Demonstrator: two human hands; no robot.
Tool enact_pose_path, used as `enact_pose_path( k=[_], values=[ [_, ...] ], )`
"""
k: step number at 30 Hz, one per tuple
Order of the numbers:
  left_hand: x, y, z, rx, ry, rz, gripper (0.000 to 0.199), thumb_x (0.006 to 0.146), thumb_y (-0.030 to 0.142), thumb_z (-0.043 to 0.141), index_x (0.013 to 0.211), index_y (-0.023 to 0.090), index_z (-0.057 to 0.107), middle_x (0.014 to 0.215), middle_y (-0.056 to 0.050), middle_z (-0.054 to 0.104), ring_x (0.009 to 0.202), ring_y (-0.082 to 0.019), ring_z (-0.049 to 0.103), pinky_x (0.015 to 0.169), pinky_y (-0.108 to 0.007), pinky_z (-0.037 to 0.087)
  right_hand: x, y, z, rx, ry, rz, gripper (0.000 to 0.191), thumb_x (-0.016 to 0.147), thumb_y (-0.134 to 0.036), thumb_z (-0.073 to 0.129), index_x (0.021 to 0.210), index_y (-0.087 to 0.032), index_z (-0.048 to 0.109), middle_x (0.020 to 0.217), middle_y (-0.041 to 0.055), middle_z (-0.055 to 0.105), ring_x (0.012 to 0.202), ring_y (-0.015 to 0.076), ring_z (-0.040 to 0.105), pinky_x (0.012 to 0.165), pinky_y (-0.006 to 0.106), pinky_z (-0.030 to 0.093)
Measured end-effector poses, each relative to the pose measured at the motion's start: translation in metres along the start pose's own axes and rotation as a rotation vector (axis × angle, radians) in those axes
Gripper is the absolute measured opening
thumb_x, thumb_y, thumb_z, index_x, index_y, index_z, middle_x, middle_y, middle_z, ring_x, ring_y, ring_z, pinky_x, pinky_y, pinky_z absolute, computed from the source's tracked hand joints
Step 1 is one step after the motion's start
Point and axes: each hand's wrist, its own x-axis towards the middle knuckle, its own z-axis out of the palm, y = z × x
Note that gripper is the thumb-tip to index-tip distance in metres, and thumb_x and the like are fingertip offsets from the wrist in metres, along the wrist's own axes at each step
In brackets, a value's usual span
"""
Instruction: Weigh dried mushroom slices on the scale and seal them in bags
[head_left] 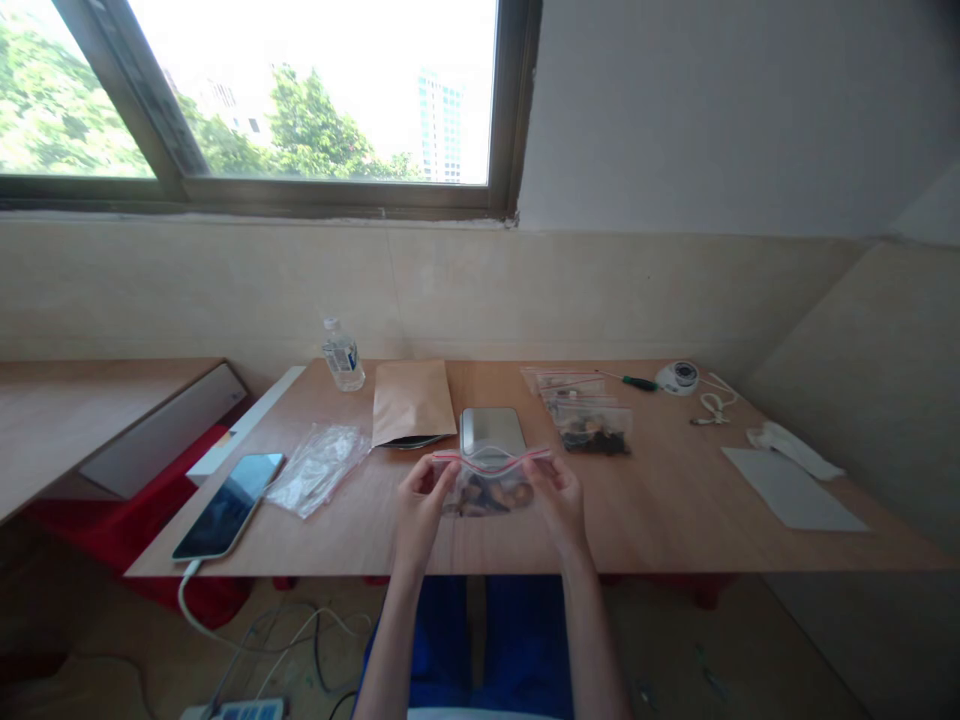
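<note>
A clear zip bag [491, 494] with brown pieces inside hangs between my hands near the front edge of the table. Its red-lined top is parted in the middle. My left hand [426, 495] pinches the left end of the top, and my right hand [556, 492] pinches the right end. Just behind the bag lies a flat silver device [491, 432], partly covered by it. A brown paper pouch [412, 402] rests behind and to the left, its dark mouth facing me. To the right are filled zip bags [596, 427], the nearest holding dark and brown pieces.
On the left are a phone [229, 507] with a cable, clear plastic bags [319, 468] and a water bottle [343, 355]. A green screwdriver [639, 383], a white camera [677, 378], a white sheet [795, 490] and a white cloth [799, 450] lie on the right.
</note>
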Motion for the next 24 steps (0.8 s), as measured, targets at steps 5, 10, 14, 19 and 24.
enact_pose_path(
  k=[5, 10, 14, 19, 24],
  values=[
    [0.0, 0.001, -0.004, 0.01, 0.004, -0.027, 0.023, 0.072, 0.038, 0.064, 0.073, 0.015, 0.065, 0.058, 0.003, 0.055, 0.055, -0.01, 0.05, 0.052, -0.019, 0.038, 0.001, -0.001, 0.0, -0.024, -0.069, 0.009, 0.024, 0.072, -0.041, 0.066, 0.08, -0.018, 0.067, 0.08, 0.0052, 0.071, 0.077, 0.019, 0.065, 0.071, 0.028, 0.05],
    [0.001, 0.001, -0.01, 0.036, 0.003, -0.047, 0.025, 0.072, 0.04, 0.064, 0.079, 0.016, 0.066, 0.061, 0.002, 0.059, 0.058, -0.011, 0.053, 0.054, -0.019, 0.04, 0.001, -0.007, -0.003, -0.069, -0.059, 0.017, 0.025, 0.074, -0.04, 0.064, 0.08, -0.017, 0.069, 0.083, 0.0071, 0.072, 0.081, 0.0214, 0.066, 0.077, 0.033, 0.051],
    [0.0, 0.001, -0.011, 0.051, -0.028, -0.059, 0.028, 0.072, 0.041, 0.063, 0.084, 0.016, 0.066, 0.068, -0.001, 0.064, 0.063, -0.013, 0.056, 0.056, -0.02, 0.041, 0.0, -0.007, -0.005, -0.123, 0.017, 0.007, 0.026, 0.071, -0.04, 0.066, 0.08, -0.016, 0.069, 0.08, 0.0073, 0.072, 0.078, 0.022, 0.066, 0.072, 0.032, 0.052],
    [-0.002, 0.001, -0.008, 0.105, 0.009, 0.022, 0.023, 0.074, 0.038, 0.062, 0.084, 0.017, 0.066, 0.071, -0.001, 0.064, 0.065, -0.013, 0.056, 0.06, -0.021, 0.043, -0.001, -0.006, -0.005, -0.135, 0.064, -0.027, 0.023, 0.071, -0.038, 0.066, 0.078, -0.016, 0.069, 0.077, 0.0053, 0.071, 0.073, 0.02, 0.066, 0.069, 0.03, 0.051],
    [-0.003, 0.001, -0.003, 0.061, 0.045, 0.058, 0.022, 0.075, 0.038, 0.062, 0.081, 0.017, 0.064, 0.072, -0.002, 0.064, 0.066, -0.013, 0.057, 0.061, -0.021, 0.045, -0.002, -0.004, 0.001, -0.083, 0.114, -0.015, 0.024, 0.071, -0.039, 0.066, 0.077, -0.016, 0.067, 0.074, 0.0047, 0.071, 0.071, 0.0191, 0.065, 0.068, 0.03, 0.051]
  ],
)
